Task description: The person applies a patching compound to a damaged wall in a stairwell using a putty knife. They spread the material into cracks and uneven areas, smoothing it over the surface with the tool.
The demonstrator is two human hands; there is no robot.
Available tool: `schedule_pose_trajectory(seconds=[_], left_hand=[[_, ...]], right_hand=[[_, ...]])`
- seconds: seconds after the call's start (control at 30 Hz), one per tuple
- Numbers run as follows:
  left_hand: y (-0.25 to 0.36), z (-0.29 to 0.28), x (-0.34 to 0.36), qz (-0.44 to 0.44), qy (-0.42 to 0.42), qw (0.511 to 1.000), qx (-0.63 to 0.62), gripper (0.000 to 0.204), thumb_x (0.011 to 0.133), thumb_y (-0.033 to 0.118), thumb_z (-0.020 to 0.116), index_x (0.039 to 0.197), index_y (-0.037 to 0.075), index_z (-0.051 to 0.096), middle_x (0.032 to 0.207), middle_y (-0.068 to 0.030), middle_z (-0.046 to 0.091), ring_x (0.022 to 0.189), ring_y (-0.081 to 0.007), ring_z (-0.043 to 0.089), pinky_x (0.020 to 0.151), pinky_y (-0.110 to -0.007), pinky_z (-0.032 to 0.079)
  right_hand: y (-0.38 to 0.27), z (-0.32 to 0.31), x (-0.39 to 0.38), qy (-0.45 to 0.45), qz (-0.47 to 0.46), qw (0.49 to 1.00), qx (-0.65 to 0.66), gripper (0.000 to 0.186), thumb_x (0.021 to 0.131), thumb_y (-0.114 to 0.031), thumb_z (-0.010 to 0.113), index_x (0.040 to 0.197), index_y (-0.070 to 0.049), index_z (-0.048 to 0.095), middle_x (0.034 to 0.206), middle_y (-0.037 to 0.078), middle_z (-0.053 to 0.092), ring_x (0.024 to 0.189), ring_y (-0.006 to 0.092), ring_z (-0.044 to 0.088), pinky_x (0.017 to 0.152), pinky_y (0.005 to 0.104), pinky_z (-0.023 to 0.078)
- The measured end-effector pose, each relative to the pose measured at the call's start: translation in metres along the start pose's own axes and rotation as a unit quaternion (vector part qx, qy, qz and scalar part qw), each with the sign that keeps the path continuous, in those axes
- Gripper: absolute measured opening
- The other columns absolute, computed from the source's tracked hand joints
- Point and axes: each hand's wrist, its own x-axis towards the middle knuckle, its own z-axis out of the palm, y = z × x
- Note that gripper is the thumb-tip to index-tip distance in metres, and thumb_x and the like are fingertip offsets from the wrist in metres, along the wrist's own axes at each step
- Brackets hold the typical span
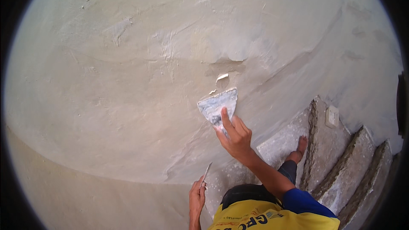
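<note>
My right hand [237, 138] grips a wide putty knife [219, 105], its index finger stretched along the blade. White and grey plaster smears cover the blade, and its far edge lies at the wall [128, 115]. Just beyond that edge, a curl of white plaster [222, 77] sits by a small hollow in the wall. Lower down and to the left, my left hand [197, 196] is closed around a thin flat-bladed scraper [207, 171]. This scraper is seen nearly edge-on, so its full shape is hidden.
Rough concrete steps [336, 162] rise at the lower right, with a small whitish block [332, 116] on one of them. My bare foot [302, 144] stands on a plaster-spotted step. A dark object [401, 104] shows at the right rim. Ridges and scrape marks cross the wall.
</note>
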Motion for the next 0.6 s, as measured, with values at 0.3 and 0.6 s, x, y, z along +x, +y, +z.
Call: schedule_pose_trajectory(seconds=[0.3, 0.6], left_hand=[[-0.02, 0.007, 0.0, 0.036, -0.008, 0.999, -0.023, 0.033, 0.103, 0.011, 0.05, 0.133, 0.002, 0.059, 0.089, -0.0068, 0.062, 0.077, -0.0144, 0.057, 0.074, -0.027, 0.049], [-0.025, 0.012, 0.0, 0.006, -0.011, 0.999, -0.03, 0.033, 0.103, 0.013, 0.052, 0.133, 0.002, 0.06, 0.09, -0.0069, 0.063, 0.077, -0.0143, 0.057, 0.074, -0.028, 0.049]], right_hand=[[-0.024, -0.048, 0.034, 0.008, 0.056, 0.994, 0.092, 0.069, 0.078, -0.007, 0.074, 0.142, 0.004, 0.05, 0.071, 0.009, 0.05, 0.05, 0.0204, 0.049, 0.046, 0.0323, 0.042], [-0.034, -0.032, 0.027, -0.022, 0.085, 0.995, 0.039, 0.07, 0.077, -0.009, 0.074, 0.143, -0.004, 0.052, 0.072, 0.006, 0.047, 0.049, 0.0217, 0.05, 0.048, 0.0333, 0.044]])
